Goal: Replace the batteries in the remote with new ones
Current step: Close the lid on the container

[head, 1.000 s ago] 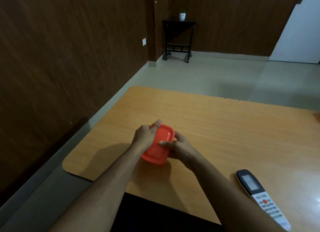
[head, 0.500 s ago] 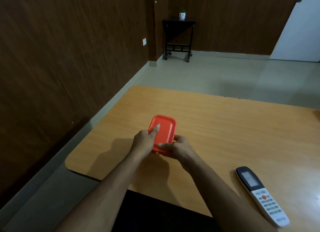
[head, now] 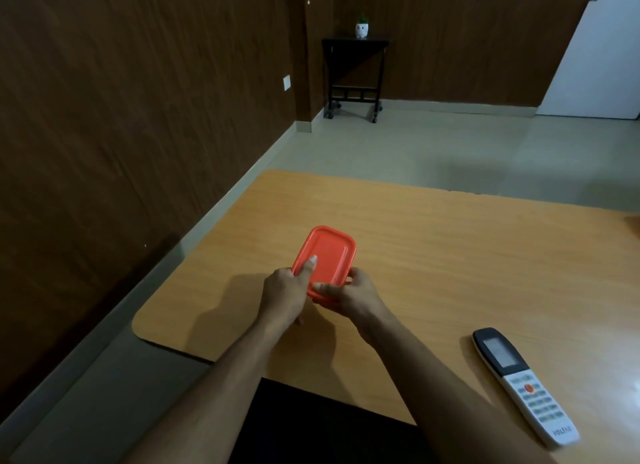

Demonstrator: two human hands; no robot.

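Remote (head: pixel 523 384) flat on table (head: pixel 450 256), long axis away-left (display far), both hands' grips pinching orange box (head: pixel 327 256)

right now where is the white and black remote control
In the head view, the white and black remote control lies face up on the wooden table at the near right edge, right of the right hand, untouched.

remote (head: pixel 526 389) | near end, white body | brand "VOLTAS"; other markings unreadable
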